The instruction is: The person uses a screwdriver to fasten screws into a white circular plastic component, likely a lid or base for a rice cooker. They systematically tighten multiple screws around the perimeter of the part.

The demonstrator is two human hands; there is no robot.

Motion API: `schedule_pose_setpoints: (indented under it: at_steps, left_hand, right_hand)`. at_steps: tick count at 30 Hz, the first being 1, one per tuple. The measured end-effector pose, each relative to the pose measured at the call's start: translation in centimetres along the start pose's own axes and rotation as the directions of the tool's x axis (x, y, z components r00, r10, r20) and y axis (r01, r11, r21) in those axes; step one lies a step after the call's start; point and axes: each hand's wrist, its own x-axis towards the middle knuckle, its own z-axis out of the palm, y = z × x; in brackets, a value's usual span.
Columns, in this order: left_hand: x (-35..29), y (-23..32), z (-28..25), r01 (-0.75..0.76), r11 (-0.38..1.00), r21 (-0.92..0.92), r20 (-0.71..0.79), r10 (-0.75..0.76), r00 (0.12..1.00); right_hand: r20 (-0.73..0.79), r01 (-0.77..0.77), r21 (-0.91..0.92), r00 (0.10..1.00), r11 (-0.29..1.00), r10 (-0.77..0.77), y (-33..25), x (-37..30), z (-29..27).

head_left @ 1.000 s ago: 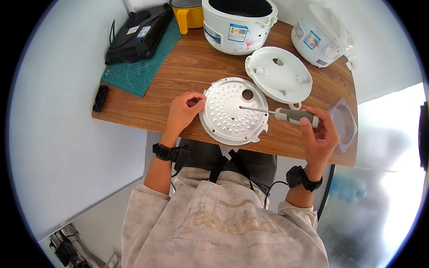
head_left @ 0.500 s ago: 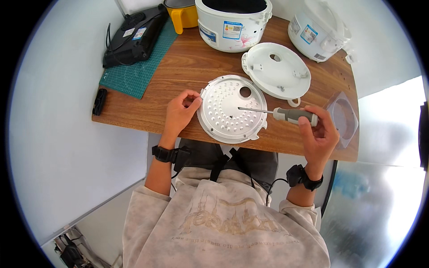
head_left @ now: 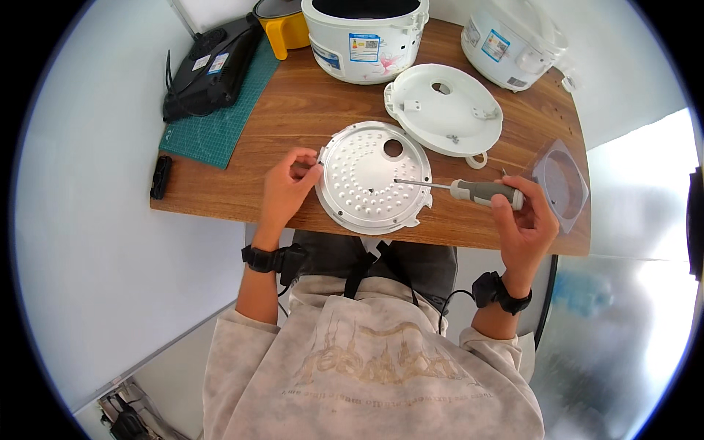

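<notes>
Seemingly working a screwdriver [head_left: 488, 193], gripped in closed right hand [head_left: 529, 224], over 1 dimpled plate [head_left: 359, 165] flat on the bench [head_left: 293, 103], with left hand [head_left: 284, 183] half-curled at its rim (cannot tell if gripping), next calling for exact aim.

Lower centre: mottled beige shirt [head_left: 374, 381], short sleeves [head_left: 490, 345], tan print [head_left: 378, 361]; above, dark grey trousers [head_left: 429, 265]. Black boxy wristbands [head_left: 268, 259] with black cables [head_left: 444, 304].

Silvery dimpled disc [head_left: 374, 174], flat on wooden table [head_left: 286, 117], grey-and-white screwdriver [head_left: 465, 190], shaft pointing left over the disc
</notes>
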Motion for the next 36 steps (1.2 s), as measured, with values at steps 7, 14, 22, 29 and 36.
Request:
schedule_pose_setpoints:
  at_steps: [7,14,22,29,36]
  left_hand:
    - [-1.5,4.7,0.7,-0.269,0.907,0.325,0.104,0.248,0.963]
    - [-2.2,5.9,3.3,-0.478,0.771,0.422,0.4,0.315,0.861]
    - [-3.2,6.1,3.1,-0.462,0.79,0.404,0.456,0.264,0.85]
    - [-3.3,6.1,3.2,-0.427,0.8,0.421,0.424,0.243,0.873]
    - [-2.3,6.2,4.2,-0.433,0.797,0.422,0.41,0.258,0.875]
  right_hand:
    - [-0.036,0.0,0.005,0.999,1.0,0.0,0.8,-0.7,-0.9]
    - [-0.055,0.03,0.022,0.998,0.999,-0.029,0.7,-1.1,-1.2]
    - [-0.057,-0.019,0.016,0.998,1.0,0.02,0.8,-1.6,-1.9]
    - [-0.05,-0.035,0.07,0.998,0.997,0.038,0.5,-1.7,-1.5]
    - [-0.032,-0.041,0.061,0.999,0.997,0.043,0.3,-1.9,-1.4]
